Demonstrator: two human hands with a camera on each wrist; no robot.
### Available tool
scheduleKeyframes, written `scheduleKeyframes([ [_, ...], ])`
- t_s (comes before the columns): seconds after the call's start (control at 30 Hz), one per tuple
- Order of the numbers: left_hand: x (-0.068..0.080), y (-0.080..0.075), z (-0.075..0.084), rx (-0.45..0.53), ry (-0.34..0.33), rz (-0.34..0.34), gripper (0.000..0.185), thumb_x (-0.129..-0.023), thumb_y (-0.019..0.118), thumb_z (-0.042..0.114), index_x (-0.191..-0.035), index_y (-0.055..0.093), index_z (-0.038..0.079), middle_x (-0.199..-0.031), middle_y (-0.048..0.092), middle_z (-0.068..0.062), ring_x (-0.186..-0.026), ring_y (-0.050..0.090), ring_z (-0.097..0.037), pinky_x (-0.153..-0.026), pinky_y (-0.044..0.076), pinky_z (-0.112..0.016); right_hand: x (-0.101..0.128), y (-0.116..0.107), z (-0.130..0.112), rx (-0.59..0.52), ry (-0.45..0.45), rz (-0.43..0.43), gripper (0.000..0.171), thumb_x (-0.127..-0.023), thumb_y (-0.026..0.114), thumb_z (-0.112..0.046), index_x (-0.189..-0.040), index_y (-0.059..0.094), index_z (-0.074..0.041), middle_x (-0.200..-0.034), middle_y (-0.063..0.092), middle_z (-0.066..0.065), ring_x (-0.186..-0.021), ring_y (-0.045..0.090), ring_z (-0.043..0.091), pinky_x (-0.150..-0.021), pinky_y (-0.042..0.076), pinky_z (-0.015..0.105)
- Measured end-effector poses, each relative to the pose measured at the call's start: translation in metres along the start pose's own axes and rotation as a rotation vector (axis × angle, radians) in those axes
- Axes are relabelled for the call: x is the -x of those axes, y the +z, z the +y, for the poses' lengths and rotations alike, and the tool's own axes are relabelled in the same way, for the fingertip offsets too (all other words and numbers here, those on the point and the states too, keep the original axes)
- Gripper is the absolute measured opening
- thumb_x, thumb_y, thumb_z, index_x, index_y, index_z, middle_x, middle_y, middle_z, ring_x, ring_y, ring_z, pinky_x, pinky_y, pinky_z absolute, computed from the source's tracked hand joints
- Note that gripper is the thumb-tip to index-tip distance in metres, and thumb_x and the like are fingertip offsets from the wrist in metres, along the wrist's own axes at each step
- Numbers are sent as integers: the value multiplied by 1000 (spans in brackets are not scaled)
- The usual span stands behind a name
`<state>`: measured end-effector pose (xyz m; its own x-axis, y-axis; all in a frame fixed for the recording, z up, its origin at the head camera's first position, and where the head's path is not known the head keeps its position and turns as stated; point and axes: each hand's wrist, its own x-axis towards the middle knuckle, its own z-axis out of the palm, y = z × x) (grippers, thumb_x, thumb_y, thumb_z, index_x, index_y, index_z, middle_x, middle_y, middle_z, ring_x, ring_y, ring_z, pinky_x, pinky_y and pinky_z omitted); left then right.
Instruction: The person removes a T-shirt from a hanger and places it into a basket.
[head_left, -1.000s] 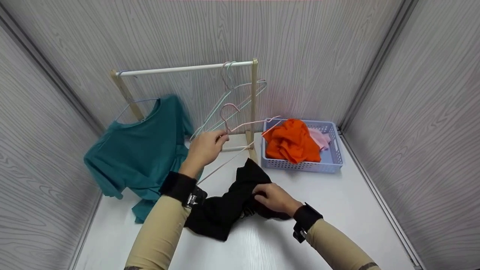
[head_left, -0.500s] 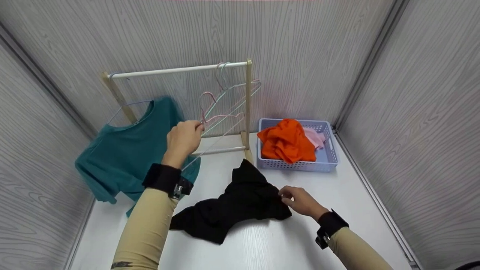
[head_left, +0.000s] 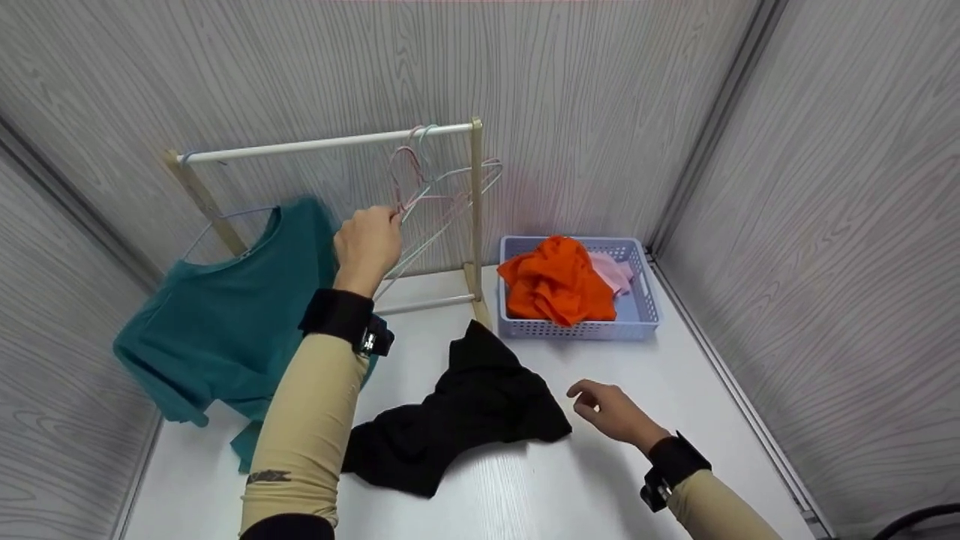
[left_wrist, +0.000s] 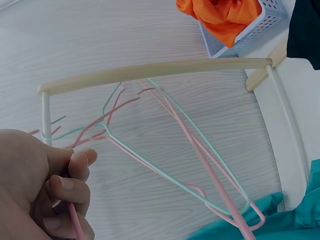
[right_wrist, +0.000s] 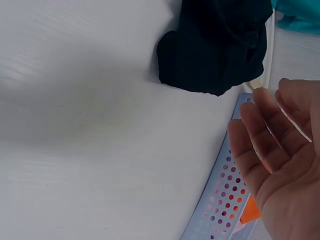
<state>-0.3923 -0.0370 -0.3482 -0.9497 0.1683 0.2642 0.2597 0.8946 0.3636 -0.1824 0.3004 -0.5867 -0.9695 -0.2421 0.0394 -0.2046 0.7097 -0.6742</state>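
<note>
My left hand (head_left: 367,244) pinches a pink clothes hanger (left_wrist: 75,220) just below its hook, with thumb and fingers curled round the wire. It is raised close in front of the rack's right end, where a mint green hanger (left_wrist: 155,172) and another pink one hang from the white rail (head_left: 330,142). My right hand (head_left: 613,411) hovers to the right of a crumpled black garment (head_left: 480,405) on the white table. Its fingers are relaxed and hold nothing, as the right wrist view (right_wrist: 280,155) also shows.
A teal top (head_left: 240,307) hangs on a lilac hanger at the rack's left end, its hem on the table. Right of the rack's wooden post (head_left: 475,217) stands a lilac basket (head_left: 577,330) with an orange garment (head_left: 559,281) and a pink one (head_left: 611,271). Grey panels enclose the table.
My left hand has lifted the pink hanger up and left toward the rail. My right hand has let go of the black garment and drawn away to the right.
</note>
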Motion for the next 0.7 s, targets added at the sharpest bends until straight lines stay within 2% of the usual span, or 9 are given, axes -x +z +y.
scheduleKeyframes([
  [0.2,-25,0,14,-4,10,23,33,-103,46,30,-103,69,6,-90,69,-14,-80,66,-33,-64,49,-46,8,-1,5,3,37,-2,19,-94,59,-7,-113,63,-10,-88,70,5,-81,61,11,-73,50,33],
  [0.37,-46,-2,25,-15,17,38,33,-103,47,30,-100,69,5,-90,69,-14,-81,66,-33,-64,49,-46,14,-4,9,8,66,2,20,-95,59,-8,-113,64,-12,-88,70,0,-81,61,10,-72,49,28],
  [0.5,-58,0,30,-34,12,50,33,-102,48,31,-98,69,5,-91,70,-15,-85,68,-36,-67,51,-49,19,-5,12,-5,107,-3,21,-95,58,-9,-115,64,-12,-87,70,-1,-79,60,8,-70,47,26],
  [0.7,-70,12,42,-52,26,108,34,-101,51,30,-102,71,3,-96,73,-18,-84,70,-36,-67,54,-48,23,-5,17,-20,136,-6,21,-95,58,-9,-115,64,-11,-89,71,2,-79,60,8,-70,47,26],
])
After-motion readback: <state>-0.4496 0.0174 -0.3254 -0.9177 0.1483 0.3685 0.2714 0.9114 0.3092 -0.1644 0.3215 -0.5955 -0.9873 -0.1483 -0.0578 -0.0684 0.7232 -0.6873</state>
